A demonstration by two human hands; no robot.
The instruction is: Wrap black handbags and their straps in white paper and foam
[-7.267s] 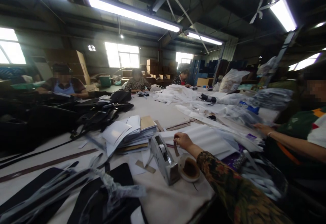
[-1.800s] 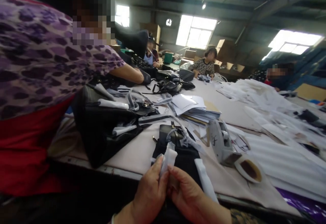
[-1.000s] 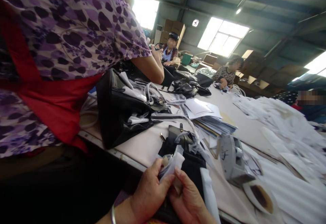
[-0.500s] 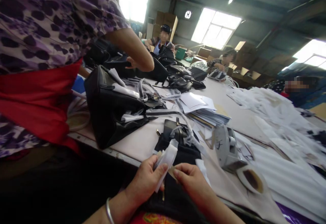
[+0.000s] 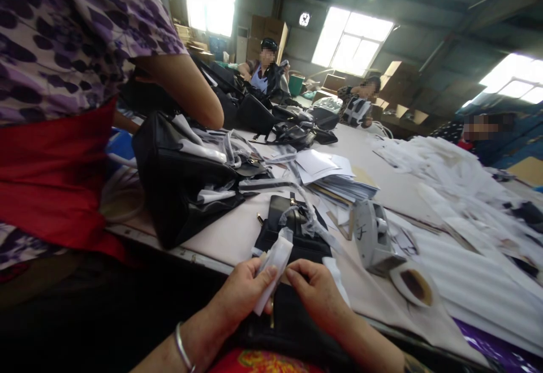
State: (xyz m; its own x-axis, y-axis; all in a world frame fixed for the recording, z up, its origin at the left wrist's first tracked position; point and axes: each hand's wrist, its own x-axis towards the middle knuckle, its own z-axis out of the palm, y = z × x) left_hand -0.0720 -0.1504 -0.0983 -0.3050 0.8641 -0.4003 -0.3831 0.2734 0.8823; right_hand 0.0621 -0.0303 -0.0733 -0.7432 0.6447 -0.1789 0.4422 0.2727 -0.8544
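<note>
My left hand (image 5: 246, 285), with a silver bangle at the wrist, is wrapped around a strap covered in white foam wrap (image 5: 276, 257). Close against the right side of that wrap, my right hand (image 5: 314, 282) pinches a small piece of tan tape (image 5: 285, 274), mostly hidden by the fingers. Below both hands lies a black bag (image 5: 292, 319) with a gold zipper pull, reaching over the table edge towards my lap. Clear plastic film covers the straps at its upper end.
A grey tape dispenser (image 5: 373, 237) and a tape roll (image 5: 411, 283) stand to the right. Beyond are stacked papers (image 5: 326, 169) and white wrapping sheets (image 5: 445, 163). A large black bag (image 5: 169, 192) sits at left, beside a co-worker in a red apron (image 5: 55, 180). Other people work farther back.
My right fingers have closed in on the wrap, and less of the tan tape shows. The co-worker's arm at left has shifted left. The view has turned slightly.
</note>
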